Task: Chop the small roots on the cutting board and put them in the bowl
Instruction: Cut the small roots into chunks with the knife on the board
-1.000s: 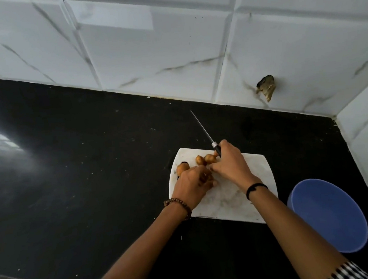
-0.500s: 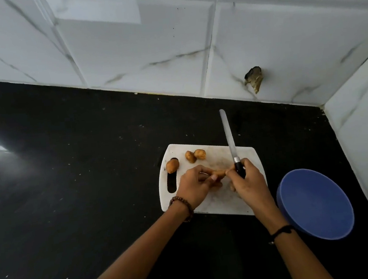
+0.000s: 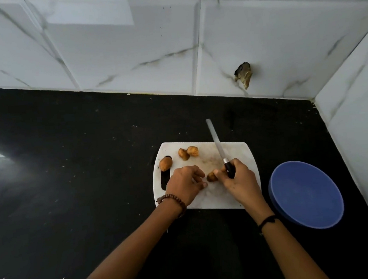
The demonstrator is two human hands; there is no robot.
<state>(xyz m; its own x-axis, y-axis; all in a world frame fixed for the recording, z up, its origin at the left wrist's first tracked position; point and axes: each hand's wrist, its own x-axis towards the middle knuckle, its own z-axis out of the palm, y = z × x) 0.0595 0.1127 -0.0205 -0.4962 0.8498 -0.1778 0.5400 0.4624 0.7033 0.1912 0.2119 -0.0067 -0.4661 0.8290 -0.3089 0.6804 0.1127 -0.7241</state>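
Black stone countertop [image 3: 69, 173]: glossy and speckled, filling most of the view, with a bright glare patch at its left edge.
White marble-look wall tiles [image 3: 124, 44]: grey-veined, behind the counter and along its right side; a broken hole [image 3: 243, 74] shows in one tile above the board.
Blue round plastic bowl [image 3: 305, 195]: on the counter just right of the board, apart from both hands; nothing visible inside.
White rectangular plastic cutting board [image 3: 243, 154]: flat on the counter, its dark handle slot at the left end.
Right hand [image 3: 238, 179]: fingers clamped around the black handle of a long silver-bladed knife [image 3: 216, 140], blade angled away over the board's far edge; a dark band on the wrist.
Left hand [image 3: 184, 183]: resting on the board, fingers loosely curled and slightly spread, holding nothing; fingertips just beside one root; a brown beaded bracelet [image 3: 172, 200] on the wrist.
Small brown roots: one [image 3: 211, 176] between the two hands, touching the right thumb; one [image 3: 165, 163] over the top of the slot; two more [image 3: 188, 153] side by side near the far edge.
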